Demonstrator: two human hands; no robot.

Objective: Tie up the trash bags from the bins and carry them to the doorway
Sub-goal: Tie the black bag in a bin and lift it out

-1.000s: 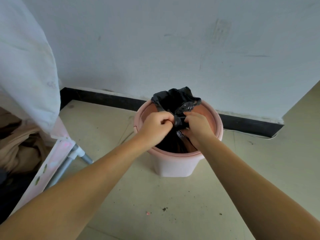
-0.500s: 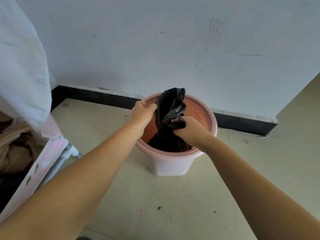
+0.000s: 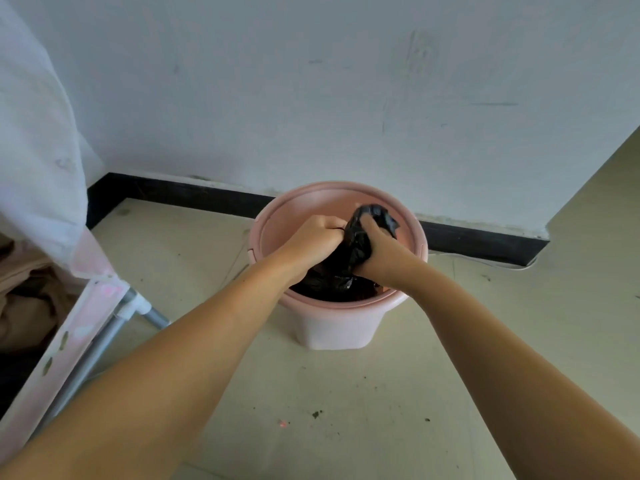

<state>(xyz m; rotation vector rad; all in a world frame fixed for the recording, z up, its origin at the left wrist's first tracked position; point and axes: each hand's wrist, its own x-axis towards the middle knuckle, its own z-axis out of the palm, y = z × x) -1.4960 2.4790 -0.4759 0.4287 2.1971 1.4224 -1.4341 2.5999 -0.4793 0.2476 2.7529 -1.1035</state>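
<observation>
Here, one thing per line.
Bag (image 3: 349,268): one, black, gathered into a twisted neck above the middle of the bin; its body lies low inside, dark and hard to read.
Bag top (image 3: 375,216): a crumpled tuft stands out above the right hand, near the far rim.
Left hand (image 3: 313,237): fingers curled in a fist on the bag's neck from the left; fingertips hidden behind the knuckles.
Right hand (image 3: 379,252): wrapped round the neck from the right, thumb across the plastic, just below the tuft.
Hands together: two, touching or nearly so at the neck; which, I cannot tell.
Bin (image 3: 346,327): one, pink, round, upright on the floor, close to the wall; near rim partly covered by both wrists.
Forearms: two, bare, running in from the lower corners, both cut off by the frame.
Floor (image 3: 346,393): pale tiles with several dark specks and one small pink fleck in front of the bin.
Skirting (image 3: 194,195): one black strip along the wall's foot, passing behind the bin.
Wall (image 3: 311,98): white, scuffed with a few faint marks.
Cable (image 3: 485,263): one thin white line on the floor right of the bin, along the skirting.
Frame (image 3: 79,327): pink panel with grey metal tubes at the left, cut off by the edge.
Cloth (image 3: 38,133): white, hanging over that frame; brown fabric below it, shape unclear.
</observation>
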